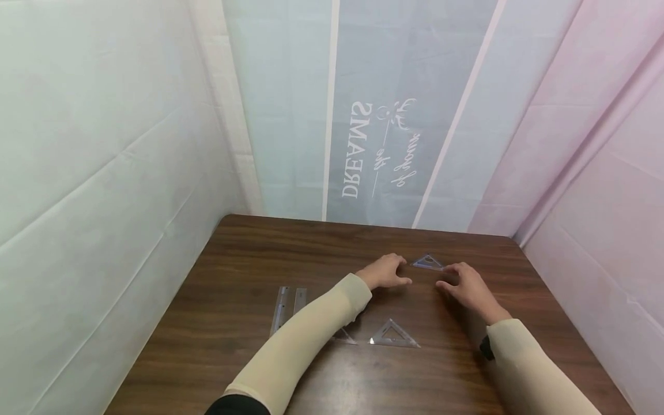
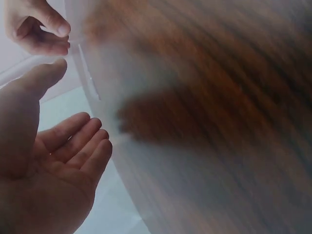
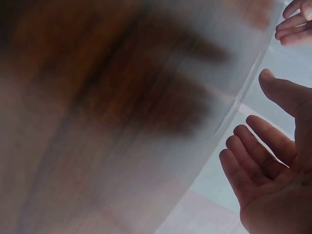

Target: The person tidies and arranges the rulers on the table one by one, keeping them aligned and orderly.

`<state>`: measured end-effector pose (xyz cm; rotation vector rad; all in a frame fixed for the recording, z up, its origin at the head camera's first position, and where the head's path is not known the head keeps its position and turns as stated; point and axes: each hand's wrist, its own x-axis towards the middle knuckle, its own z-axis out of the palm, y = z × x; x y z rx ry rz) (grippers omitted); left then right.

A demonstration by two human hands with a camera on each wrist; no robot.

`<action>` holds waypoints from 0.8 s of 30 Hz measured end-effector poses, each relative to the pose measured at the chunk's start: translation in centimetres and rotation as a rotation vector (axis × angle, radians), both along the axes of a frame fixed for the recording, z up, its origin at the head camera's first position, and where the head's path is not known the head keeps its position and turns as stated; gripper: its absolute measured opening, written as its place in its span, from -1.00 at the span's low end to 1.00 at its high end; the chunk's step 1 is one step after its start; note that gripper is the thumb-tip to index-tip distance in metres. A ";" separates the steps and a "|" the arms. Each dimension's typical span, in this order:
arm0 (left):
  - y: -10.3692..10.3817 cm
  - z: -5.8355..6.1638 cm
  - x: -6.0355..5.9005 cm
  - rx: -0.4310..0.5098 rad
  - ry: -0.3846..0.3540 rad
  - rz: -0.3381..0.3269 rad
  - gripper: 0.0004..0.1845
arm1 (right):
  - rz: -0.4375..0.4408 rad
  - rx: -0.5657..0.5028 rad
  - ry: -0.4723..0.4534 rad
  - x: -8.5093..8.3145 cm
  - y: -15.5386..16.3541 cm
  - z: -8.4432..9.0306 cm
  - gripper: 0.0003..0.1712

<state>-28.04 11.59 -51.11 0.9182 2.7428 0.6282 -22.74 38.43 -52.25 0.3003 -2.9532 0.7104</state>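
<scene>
A small clear triangular set square (image 1: 427, 263) lies flat on the dark wooden table (image 1: 249, 259), far from me. My left hand (image 1: 388, 272) rests just to its left and my right hand (image 1: 461, 283) just to its right, fingertips near its corners. In the left wrist view the left hand (image 2: 58, 146) shows an open palm with relaxed fingers and nothing in it. The right wrist view shows the right hand (image 3: 265, 165) the same way, palm bare. Whether any fingertip touches the set square I cannot tell.
A second clear set square (image 1: 393, 334) lies nearer me, and a third (image 1: 346, 337) is partly hidden under my left sleeve. Two clear straight rulers (image 1: 287, 304) lie side by side at the left. Fabric walls close in the table's far, left and right sides.
</scene>
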 end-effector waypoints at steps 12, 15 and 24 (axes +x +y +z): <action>1.5 -1.0 -0.3 -0.010 0.008 -0.009 -0.19 | 0.023 0.011 -0.005 -2.9 0.2 -0.4 -0.30; 1.8 -1.1 -0.3 -0.032 0.034 0.007 -0.20 | 0.023 -0.003 -0.011 -3.2 0.4 -0.4 -0.28; 3.1 -1.5 -0.4 -0.095 0.110 0.104 -0.33 | 0.056 -0.022 -0.041 -3.5 1.0 -0.6 -0.24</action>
